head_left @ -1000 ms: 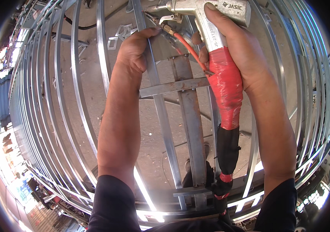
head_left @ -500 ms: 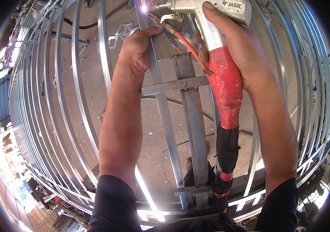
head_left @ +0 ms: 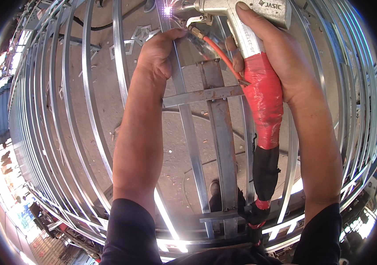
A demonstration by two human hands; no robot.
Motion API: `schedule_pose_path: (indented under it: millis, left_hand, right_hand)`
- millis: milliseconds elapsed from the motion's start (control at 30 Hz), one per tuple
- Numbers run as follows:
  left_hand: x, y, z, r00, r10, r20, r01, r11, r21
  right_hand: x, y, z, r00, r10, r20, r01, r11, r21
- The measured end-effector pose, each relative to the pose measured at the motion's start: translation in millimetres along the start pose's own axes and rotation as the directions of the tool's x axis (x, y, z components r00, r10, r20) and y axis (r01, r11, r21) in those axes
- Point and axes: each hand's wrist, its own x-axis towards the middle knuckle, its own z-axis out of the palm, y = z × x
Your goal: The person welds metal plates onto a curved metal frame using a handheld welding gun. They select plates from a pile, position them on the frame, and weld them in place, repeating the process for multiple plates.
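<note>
A silver welding gun [head_left: 243, 37] is gripped in my right hand [head_left: 281, 57], thumb along its top and fingers curled around the handle. Red tape [head_left: 263, 97] wraps the lower handle, and a black-covered cable [head_left: 265, 172] runs down from it. An orange hose [head_left: 218, 53] with a brass fitting leads to the nozzle side. At the nozzle tip a bright violet-white spark [head_left: 167, 11] glows against a long metal bar [head_left: 189, 137]. My left hand [head_left: 155, 51] is closed around that bar just below the spark; some of its fingers are hidden.
Rows of parallel metal bars [head_left: 90, 88] curve away on both sides. Beneath the work lie a rusty steel beam [head_left: 226, 154] and a crosspiece [head_left: 206, 95]. Small metal frames [head_left: 140, 34] and scraps lie on the concrete floor [head_left: 170, 150]. A shoe [head_left: 215, 187] shows below.
The welding gun, its cable and my right hand have shifted slightly right. The spark sits a little farther right and lower. My left hand stays on the bar.
</note>
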Motion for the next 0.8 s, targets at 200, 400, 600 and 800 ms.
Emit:
schedule_pose_path:
  millis: [200,400,600,800]
  left_hand:
    - [-0.4,-1.0,-0.1,1.0,0.023,-0.009,-0.023,1.0,0.011]
    - [-2.5,-0.8,4.5,0.999,0.034,-0.023,-0.033,0.999,0.038]
    - [5.8,-2.8,-3.0,0.999,0.006,-0.037,-0.006,1.0,0.014]
    - [4.7,-1.7,-0.9,1.0,-0.004,-0.006,0.005,1.0,0.023]
  right_hand:
    - [-0.6,-4.1,3.2,1.0,0.005,-0.023,-0.007,0.996,-0.091]
    - [-5.0,-7.6,4.4,0.999,-0.034,-0.031,0.031,0.995,-0.095]
    - [-34.3,-48.0,18.1,0.964,0.076,-0.256,-0.102,0.99,-0.094]
    - [-39.7,-35.8,3.6,0.967,-0.003,-0.254,-0.07,0.959,-0.276]
